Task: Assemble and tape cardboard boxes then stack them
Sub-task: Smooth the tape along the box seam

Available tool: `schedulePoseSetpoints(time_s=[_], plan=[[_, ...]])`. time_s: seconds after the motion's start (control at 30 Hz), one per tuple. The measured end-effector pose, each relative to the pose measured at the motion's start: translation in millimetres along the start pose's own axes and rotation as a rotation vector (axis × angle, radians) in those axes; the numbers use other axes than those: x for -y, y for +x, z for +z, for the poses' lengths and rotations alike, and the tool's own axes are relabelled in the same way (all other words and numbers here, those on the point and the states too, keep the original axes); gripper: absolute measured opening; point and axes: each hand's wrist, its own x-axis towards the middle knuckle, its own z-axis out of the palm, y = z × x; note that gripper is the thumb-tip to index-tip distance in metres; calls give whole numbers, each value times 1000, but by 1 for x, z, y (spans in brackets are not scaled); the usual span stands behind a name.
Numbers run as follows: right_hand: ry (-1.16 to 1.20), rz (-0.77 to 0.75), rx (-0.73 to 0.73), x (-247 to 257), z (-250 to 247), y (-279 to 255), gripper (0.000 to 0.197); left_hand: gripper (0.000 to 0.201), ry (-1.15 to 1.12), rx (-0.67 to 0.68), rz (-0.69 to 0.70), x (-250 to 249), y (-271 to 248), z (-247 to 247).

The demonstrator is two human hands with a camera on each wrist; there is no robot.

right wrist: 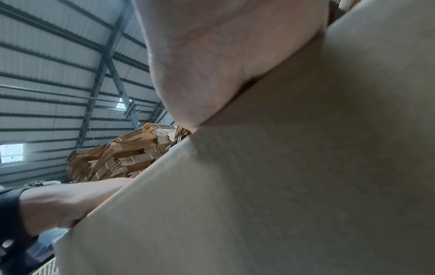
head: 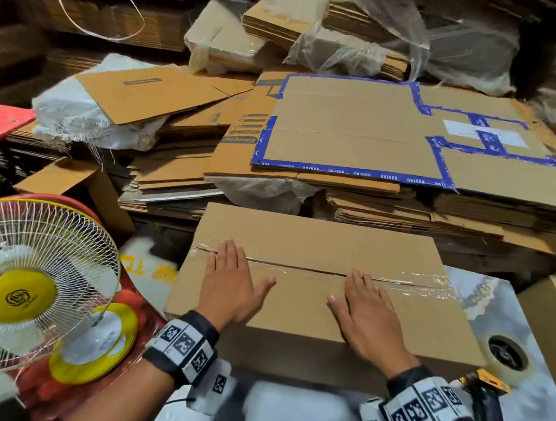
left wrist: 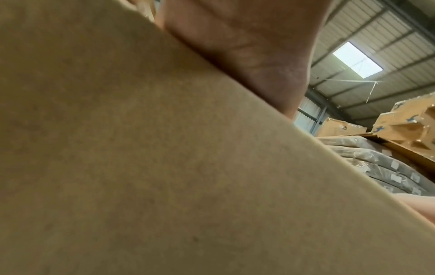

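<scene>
now, step: you look to be smoothing the clear tape strip (head: 399, 279) over the centre seam; a judgement from the flat hands.
box: closed brown rectangular cardboard box (head: 318, 238) sits directly in front of you on the pale printed sheet (head: 485, 298), just before the pile of flattened cardboard sheets (head: 361, 143), top flaps meeting along the middle.
left hand: your left hand (head: 229, 280) lies palm down on the near flap, fingers straight and together, tips reaching the seam, thumb spread; nothing gripped. likely placed so to keep the flap level while the tape beds in.
right hand: your right hand (head: 367, 309) mirrors it on the near flap, fingers extended to the seam, thumb out, holding nothing.
wrist views: both show only a palm heel against plain cardboard, consistent with flat pressure.
tape: wrinkled toward the right end, where it wraps over the edge; adhesion there is uncertain.
tools: transparent tape roll (head: 507, 355) and a yellow-and-black handled tool (head: 487, 386) lie just right of the box, near your right wrist.
surroundings: white-caged table fan with yellow hub (head: 17, 290) stands at your left.
remaining: stacking not yet done.
</scene>
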Motion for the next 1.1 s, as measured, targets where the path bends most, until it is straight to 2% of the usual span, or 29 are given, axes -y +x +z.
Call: schedulePoseSetpoints(time_s=[0.1,0.2,0.27,0.3,0.4,0.5,0.57,0.7,0.8,0.87,0.93,1.0,1.1], plan=[[33,-22,6,12,0,9,75,101,23,31,128,-2,2,-1],[27,-91,32,30,3,20,71,114,42,45,311,7,1,2],[12,-97,42,35,5,23,71,117,36,29,362,21,2,3],[9,-97,40,35,6,23,70,116,34,8,333,30,4,3],[10,-103,34,30,6,22,70,111,33,-46,121,47,5,-3],[7,-97,26,30,7,22,70,110,83,-52,76,41,5,-4],[1,-94,26,31,7,22,70,111,118,-37,162,40,6,-4],[-21,-95,47,31,8,22,72,110,114,-1,426,53,8,-5],[-31,-93,55,32,8,22,73,110,99,16,515,55,6,-6],[-35,-93,58,33,7,22,75,110,76,-9,444,51,6,-2],[-35,-93,58,32,6,22,80,106,68,-41,240,41,4,0],[-37,-93,48,32,6,21,78,92,30,-57,-2,28,3,-1],[-31,-87,37,32,6,20,71,88,-76,-119,-215,11,3,-5]])
